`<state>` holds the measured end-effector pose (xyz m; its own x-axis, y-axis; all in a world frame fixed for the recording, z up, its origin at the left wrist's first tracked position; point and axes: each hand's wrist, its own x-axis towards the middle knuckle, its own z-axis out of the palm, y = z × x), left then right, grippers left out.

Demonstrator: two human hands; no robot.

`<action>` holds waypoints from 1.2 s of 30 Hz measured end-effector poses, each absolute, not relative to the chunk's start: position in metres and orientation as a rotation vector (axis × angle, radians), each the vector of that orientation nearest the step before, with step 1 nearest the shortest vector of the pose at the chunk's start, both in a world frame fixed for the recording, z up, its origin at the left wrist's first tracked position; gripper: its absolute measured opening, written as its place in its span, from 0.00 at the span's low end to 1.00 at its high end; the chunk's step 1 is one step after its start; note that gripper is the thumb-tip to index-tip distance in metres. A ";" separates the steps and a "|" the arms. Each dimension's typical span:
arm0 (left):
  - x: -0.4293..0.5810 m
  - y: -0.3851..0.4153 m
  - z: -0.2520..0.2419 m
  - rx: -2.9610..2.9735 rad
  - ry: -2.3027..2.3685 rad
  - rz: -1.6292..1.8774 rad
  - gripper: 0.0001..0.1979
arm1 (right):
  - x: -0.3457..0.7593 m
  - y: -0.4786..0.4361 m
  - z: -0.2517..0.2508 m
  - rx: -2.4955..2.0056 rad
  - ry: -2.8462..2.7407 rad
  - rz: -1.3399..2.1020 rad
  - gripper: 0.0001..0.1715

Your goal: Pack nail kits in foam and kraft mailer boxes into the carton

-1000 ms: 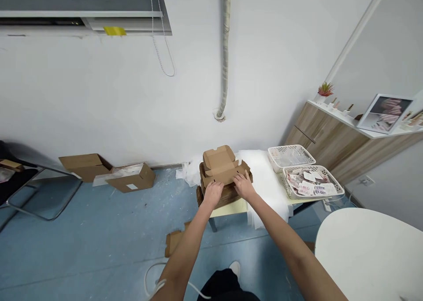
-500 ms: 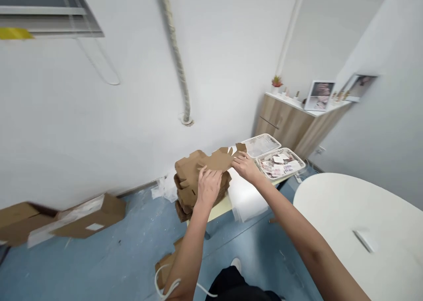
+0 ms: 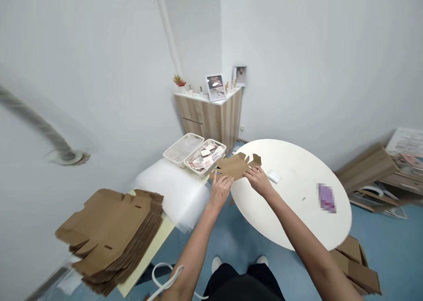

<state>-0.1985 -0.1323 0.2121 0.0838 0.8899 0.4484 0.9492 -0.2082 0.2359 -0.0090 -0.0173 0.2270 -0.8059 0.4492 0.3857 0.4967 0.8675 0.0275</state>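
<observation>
While basket (image 3: 219, 146) holds cards (image 3: 205, 159), hands (image 3: 220, 191) hold cardboard blank (image 3: 233, 166)

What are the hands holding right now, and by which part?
The left hand and right hand hold a flat cardboard box blank by its near edge, one toward each end.

space above white table (image 3: 297, 195), baskets (image 3: 194, 155) beside hands (image 3: 221, 191) (image 3: 259, 180)
</observation>
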 end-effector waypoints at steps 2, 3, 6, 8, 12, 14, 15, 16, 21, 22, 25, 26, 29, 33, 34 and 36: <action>-0.167 -0.117 0.182 -2.355 -1.884 -0.744 0.21 | 0.030 -0.016 0.198 -0.832 -2.689 -0.115 0.24; -0.153 -0.113 0.167 -2.403 -1.889 -0.730 0.21 | 0.047 -0.018 0.182 -0.891 -2.702 -0.081 0.24; -0.119 -0.109 0.124 -2.525 -1.923 -0.645 0.24 | 0.088 -0.027 0.133 -1.037 -2.750 0.011 0.23; -0.102 -0.111 0.100 -2.610 -1.941 -0.575 0.25 | 0.108 -0.036 0.103 -1.104 -2.783 0.068 0.20; -0.079 -0.118 0.065 -2.673 -1.941 -0.526 0.22 | 0.135 -0.054 0.057 -1.146 -2.803 0.129 0.15; -0.072 -0.121 0.052 -2.664 -1.947 -0.510 0.21 | 0.144 -0.059 0.043 -1.127 -2.787 0.158 0.14; -0.070 -0.123 0.045 -2.654 -1.960 -0.496 0.21 | 0.146 -0.060 0.038 -1.109 -2.786 0.172 0.13; -0.068 -0.125 0.039 -2.639 -1.978 -0.480 0.21 | 0.149 -0.061 0.033 -1.089 -2.794 0.189 0.13; -0.062 -0.138 0.006 -2.522 -2.036 -0.407 0.24 | 0.152 -0.061 0.017 -1.046 -2.918 0.257 0.14; -0.062 -0.140 0.001 -2.504 -2.039 -0.396 0.24 | 0.151 -0.062 0.015 -1.051 -2.933 0.264 0.14; -0.065 -0.143 -0.006 -2.477 -2.043 -0.377 0.24 | 0.147 -0.062 0.015 -1.063 -2.962 0.318 0.15; -0.067 -0.143 -0.006 -2.480 -2.043 -0.377 0.24 | 0.145 -0.062 0.017 -1.065 -2.971 0.347 0.15; -0.073 -0.141 -0.002 -2.506 -2.050 -0.389 0.23 | 0.139 -0.060 0.030 -1.098 -3.004 0.449 0.16; -0.076 -0.132 0.005 -2.528 -2.074 -0.410 0.21 | 0.131 -0.053 0.048 -1.230 -2.984 0.631 0.19; -0.074 -0.129 0.006 -2.531 -2.081 -0.424 0.20 | 0.129 -0.051 0.051 -1.262 -2.966 0.675 0.19; -0.068 -0.124 0.006 -2.555 -2.087 -0.469 0.19 | 0.125 -0.048 0.054 -1.309 -2.932 0.742 0.19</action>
